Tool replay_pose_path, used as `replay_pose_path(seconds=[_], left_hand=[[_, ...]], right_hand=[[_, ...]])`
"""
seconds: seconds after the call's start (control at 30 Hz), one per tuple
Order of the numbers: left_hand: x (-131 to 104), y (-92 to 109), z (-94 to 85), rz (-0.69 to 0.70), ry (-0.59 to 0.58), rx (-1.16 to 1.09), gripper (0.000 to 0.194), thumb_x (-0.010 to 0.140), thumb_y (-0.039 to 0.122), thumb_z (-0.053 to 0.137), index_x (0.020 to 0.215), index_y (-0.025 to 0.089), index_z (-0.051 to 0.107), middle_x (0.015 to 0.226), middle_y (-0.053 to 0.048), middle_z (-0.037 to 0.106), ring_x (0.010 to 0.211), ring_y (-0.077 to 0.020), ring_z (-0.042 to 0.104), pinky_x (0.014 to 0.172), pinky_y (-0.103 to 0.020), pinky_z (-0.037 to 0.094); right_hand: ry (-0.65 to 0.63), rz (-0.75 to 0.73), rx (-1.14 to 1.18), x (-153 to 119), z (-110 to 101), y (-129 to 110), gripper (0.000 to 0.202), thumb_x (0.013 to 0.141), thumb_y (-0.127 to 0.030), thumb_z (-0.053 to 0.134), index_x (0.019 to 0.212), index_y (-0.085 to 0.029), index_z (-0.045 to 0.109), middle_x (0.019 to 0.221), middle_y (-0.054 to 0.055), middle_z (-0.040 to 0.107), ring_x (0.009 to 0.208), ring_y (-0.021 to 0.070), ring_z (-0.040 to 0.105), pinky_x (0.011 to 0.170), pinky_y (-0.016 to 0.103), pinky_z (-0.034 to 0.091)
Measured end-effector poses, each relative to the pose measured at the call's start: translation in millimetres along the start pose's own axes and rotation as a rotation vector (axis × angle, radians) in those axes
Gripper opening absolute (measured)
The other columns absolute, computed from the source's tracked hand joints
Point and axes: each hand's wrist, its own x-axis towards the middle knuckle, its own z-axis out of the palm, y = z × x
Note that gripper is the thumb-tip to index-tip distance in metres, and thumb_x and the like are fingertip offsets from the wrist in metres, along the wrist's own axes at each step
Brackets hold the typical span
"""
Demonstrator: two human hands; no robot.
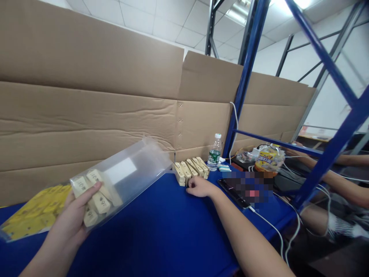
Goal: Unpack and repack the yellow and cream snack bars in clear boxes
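My left hand grips the bottom end of a clear plastic bag, thumb across its front. Inside that end sit several small cream packets with dark printing, and a white label shows through the plastic. The bag's other end points up and to the right. At the back of the blue table, several more cream packets stand in a row. My right hand is at the front of this row with its fingers curled against the packets; whether it holds one is hidden.
A water bottle stands behind the row's right end. A phone with a white cable lies to the right. Yellow packets in a bag lie at left. A cardboard wall and blue rack post bound the table. Another person's arm is at right.
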Motion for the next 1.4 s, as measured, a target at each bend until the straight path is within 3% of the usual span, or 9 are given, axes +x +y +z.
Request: replay_pose_path(seconds=[0.2, 0.4, 0.47, 0.53, 0.6, 0.67, 0.83, 1.0, 1.4], left_hand=[[0.0, -1.8, -1.9, 0.026, -0.021, 0.013, 0.041, 0.078, 0.008, 0.067, 0.116, 0.022, 0.069, 0.078, 0.000, 0.076, 0.055, -0.0170, 0.071, 0.059, -0.032, 0.063], [-1.2, -2.1, -2.2, 0.039, -0.015, 0.005, 0.040, 0.077, 0.009, 0.069, 0.116, 0.021, 0.068, 0.077, -0.001, 0.076, 0.056, -0.0175, 0.072, 0.058, -0.030, 0.063], [-1.0, -0.6, -1.7, 0.037, -0.015, -0.009, 0.037, 0.078, 0.009, 0.068, 0.114, 0.020, 0.069, 0.076, -0.001, 0.076, 0.055, -0.0173, 0.072, 0.059, -0.030, 0.063], [-0.5, 0.7, -1.3, 0.034, -0.003, -0.020, 0.034, 0.078, 0.008, 0.068, 0.110, 0.020, 0.070, 0.075, -0.001, 0.076, 0.055, -0.0170, 0.071, 0.058, -0.029, 0.062], [-0.1, 1.6, -0.9, 0.030, 0.013, -0.029, 0.033, 0.077, 0.007, 0.067, 0.108, 0.020, 0.070, 0.075, 0.000, 0.076, 0.054, -0.0167, 0.071, 0.057, -0.028, 0.062], [-0.2, 2.2, -0.4, 0.026, 0.025, -0.036, 0.032, 0.076, 0.007, 0.067, 0.106, 0.019, 0.070, 0.075, 0.000, 0.076, 0.053, -0.0166, 0.071, 0.056, -0.028, 0.062], [-2.3, 5.1, 1.1, 0.033, 0.030, -0.046, 0.035, 0.073, 0.007, 0.068, 0.106, 0.019, 0.071, 0.072, 0.000, 0.075, 0.053, -0.0165, 0.071, 0.056, -0.026, 0.062], [-5.9, 9.1, 3.6, 0.031, 0.030, -0.035, 0.032, 0.068, 0.010, 0.071, 0.100, 0.017, 0.070, 0.070, -0.001, 0.075, 0.051, -0.0191, 0.070, 0.054, -0.028, 0.062], [-7.0, 6.7, 4.7, 0.029, 0.003, -0.005, 0.040, 0.064, 0.012, 0.075, 0.103, 0.020, 0.071, 0.074, 0.000, 0.076, 0.054, -0.0193, 0.071, 0.054, -0.028, 0.062]], right_hand=[[0.079, -0.016, 0.055, 2.5, 1.2, 0.4, 0.024, 0.097, -0.037, 0.062, 0.101, -0.013, 0.065, 0.096, 0.003, 0.067, 0.082, 0.0159, 0.066, 0.074, 0.033, 0.057], [0.092, -0.107, 0.228, -4.2, 3.5, -14.9, 0.020, 0.083, -0.023, 0.070, 0.067, -0.015, 0.062, 0.060, -0.005, 0.056, 0.061, 0.0118, 0.056, 0.061, 0.024, 0.046], [0.115, -0.145, 0.308, -2.7, 14.6, -33.8, 0.007, 0.082, -0.020, 0.066, 0.078, -0.016, 0.068, 0.074, -0.002, 0.065, 0.072, 0.0136, 0.062, 0.069, 0.024, 0.049], [0.165, -0.161, 0.383, 4.2, 28.9, -55.9, 0.024, 0.083, -0.023, 0.065, 0.107, -0.018, 0.069, 0.109, 0.005, 0.069, 0.098, 0.0164, 0.066, 0.085, 0.026, 0.050], [0.200, -0.153, 0.435, 17.2, 41.7, -75.0, 0.051, 0.076, -0.028, 0.073, 0.126, -0.022, 0.064, 0.142, 0.009, 0.054, 0.126, 0.0221, 0.056, 0.103, 0.031, 0.045], [0.241, -0.101, 0.479, 34.5, 49.9, -86.9, 0.064, 0.072, -0.032, 0.076, 0.132, -0.020, 0.060, 0.153, 0.013, 0.041, 0.139, 0.0291, 0.043, 0.111, 0.038, 0.038], [0.409, 0.002, 0.591, 72.4, 54.8, -88.3, 0.058, 0.073, -0.025, 0.066, 0.130, -0.024, 0.059, 0.142, 0.008, 0.051, 0.133, 0.0275, 0.050, 0.113, 0.041, 0.037], [0.537, 0.021, 0.660, 82.6, 57.8, -81.5, 0.048, 0.072, -0.018, 0.063, 0.119, -0.023, 0.063, 0.134, 0.007, 0.056, 0.134, 0.0255, 0.046, 0.115, 0.039, 0.033], [0.492, 0.034, 0.712, 84.5, 54.3, -67.9, 0.035, 0.096, -0.035, 0.062, 0.127, -0.018, 0.059, 0.130, 0.010, 0.059, 0.111, 0.0250, 0.062, 0.093, 0.047, 0.053]])
